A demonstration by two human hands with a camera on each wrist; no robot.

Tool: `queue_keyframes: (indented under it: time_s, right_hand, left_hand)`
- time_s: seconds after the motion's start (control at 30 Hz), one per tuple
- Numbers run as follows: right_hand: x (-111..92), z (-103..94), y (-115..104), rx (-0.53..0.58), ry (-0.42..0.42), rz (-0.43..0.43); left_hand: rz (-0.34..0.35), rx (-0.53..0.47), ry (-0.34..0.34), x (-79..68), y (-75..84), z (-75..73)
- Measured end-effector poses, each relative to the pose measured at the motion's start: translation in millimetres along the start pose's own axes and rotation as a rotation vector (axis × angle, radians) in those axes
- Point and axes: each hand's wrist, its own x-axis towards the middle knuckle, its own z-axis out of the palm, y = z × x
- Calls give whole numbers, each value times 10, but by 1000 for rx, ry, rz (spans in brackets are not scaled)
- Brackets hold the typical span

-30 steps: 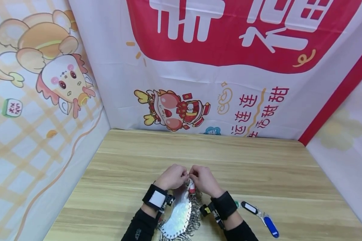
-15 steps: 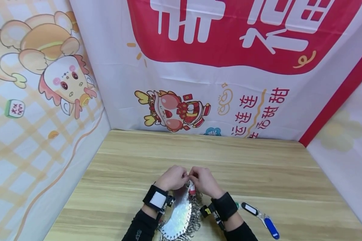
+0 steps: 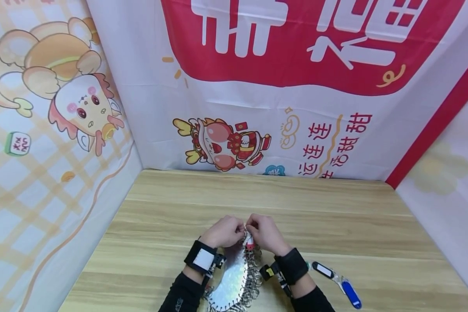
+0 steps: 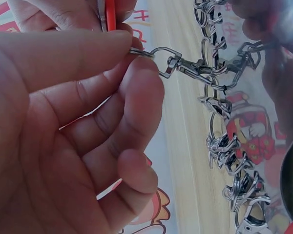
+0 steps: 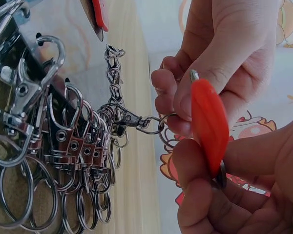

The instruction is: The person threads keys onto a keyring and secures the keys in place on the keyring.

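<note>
My left hand (image 3: pixel 227 230) pinches a split key ring (image 5: pixel 167 130) between thumb and forefinger. A silver swivel snap hook (image 4: pixel 195 68) links that ring to the edge of a shiny crescent-shaped plate (image 3: pixel 231 281). Close beside it my right hand (image 3: pixel 264 233) pinches a red key tag (image 5: pixel 209 124), seen nearly edge-on in the right wrist view, with bits of metal at its ends. Whether the tag's metal touches the key ring, I cannot tell. Several more snap hooks with rings (image 5: pixel 83 156) hang along the plate's edge.
Right of my right wrist, key tags lie on the wooden table (image 3: pixel 171 199), one black-framed (image 3: pixel 322 269) and one blue (image 3: pixel 351 294). A second red piece (image 5: pixel 100 14) shows by the plate. Printed cloth (image 3: pixel 226 95) stands behind the table.
My right hand has shifted very slightly to the right, and the red tag with it. The left hand keeps its pinch, and the plate stays about where it was.
</note>
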Motion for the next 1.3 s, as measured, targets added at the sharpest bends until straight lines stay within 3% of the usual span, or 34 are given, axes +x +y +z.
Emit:
queue_keyframes:
  time_s: [0.23,0.4,0.57,0.7,0.9,1.07,1.17,1.3]
  right_hand:
    - [1,10,-12,14,-18,21]
    - [-9,2,-2,61,-81,48]
    - [-46,-42,43,143,-155,83]
    - [-65,-122,88,146,-209,87]
    - [57,-251,130,30,-334,-31]
    - [215,-314,206,-34,-461,-121]
    - [297,-343,281,-55,-464,-159]
    - [386,-333,370,-100,-445,-157]
  left_hand:
    - [-1,33,33,12,-30,-8]
    - [21,64,42,32,-28,2]
    - [29,46,20,53,-10,23]
    - [33,34,8,63,0,42]
    - [33,53,11,47,11,14]
    - [82,110,2,91,37,-6]
    - [128,175,12,174,51,9]
    - [94,220,-11,283,36,28]
